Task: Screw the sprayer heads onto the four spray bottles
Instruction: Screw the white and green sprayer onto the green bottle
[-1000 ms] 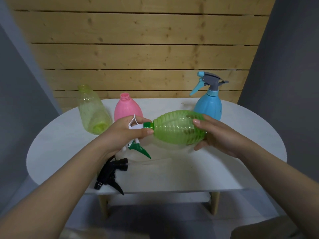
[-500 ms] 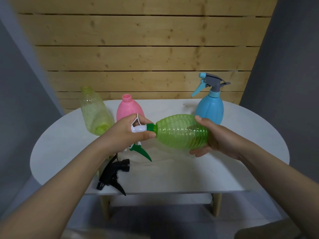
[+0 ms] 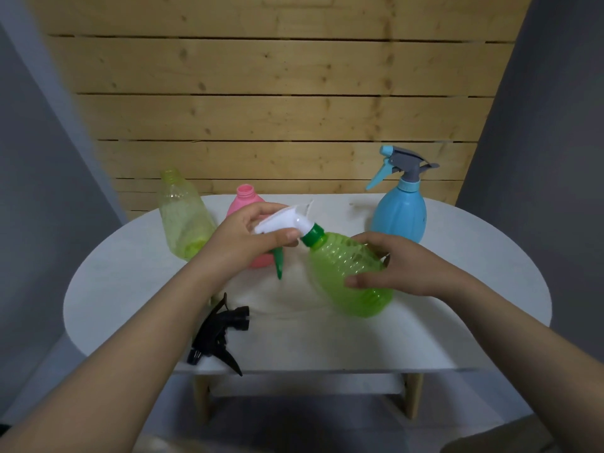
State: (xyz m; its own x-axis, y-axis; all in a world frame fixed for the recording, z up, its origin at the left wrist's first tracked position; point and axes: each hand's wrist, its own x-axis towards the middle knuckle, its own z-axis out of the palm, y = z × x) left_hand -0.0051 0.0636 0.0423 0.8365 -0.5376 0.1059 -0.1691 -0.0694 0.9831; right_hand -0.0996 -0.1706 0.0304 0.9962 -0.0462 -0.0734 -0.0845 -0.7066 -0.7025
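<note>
Sprayer heads come first, nearest one foremost: a black sprayer head [image 3: 218, 335] lies loose on its side at the seven o'clock edge of the white desk [image 3: 457, 338], not yet fitted to any bottle. Above the middle of the desk, both hands work on the green bottle [image 3: 351, 276], which is tilted with its neck toward eleven o'clock. The right hand [image 3: 402, 268] is wrapped around the bottle's ribbed, translucent body. The left hand [image 3: 248, 240] is closed on the white sprayer head [image 3: 287, 220], whose green collar [image 3: 313, 235] sits over the bottle's neck and whose green trigger [image 3: 278, 263] hangs down toward six o'clock.

By my reading, the step in hand is threading this second head. Whether the collar is fully tight cannot be told. The next move calls for the right hand to steady the body while the left turns the collar until it stops, then for the bottle to be stood upright.

Farther back, at eleven o'clock, a pink bottle [image 3: 248, 204] stands open-necked, partly hidden behind the left hand. At ten o'clock a pale yellow-green bottle [image 3: 183, 214] stands clear and headless. At one o'clock the blue bottle [image 3: 400, 217] already carries its grey and blue head [image 3: 403, 165]. Two bottles remain after this one, though only one loose head is in view.
</note>
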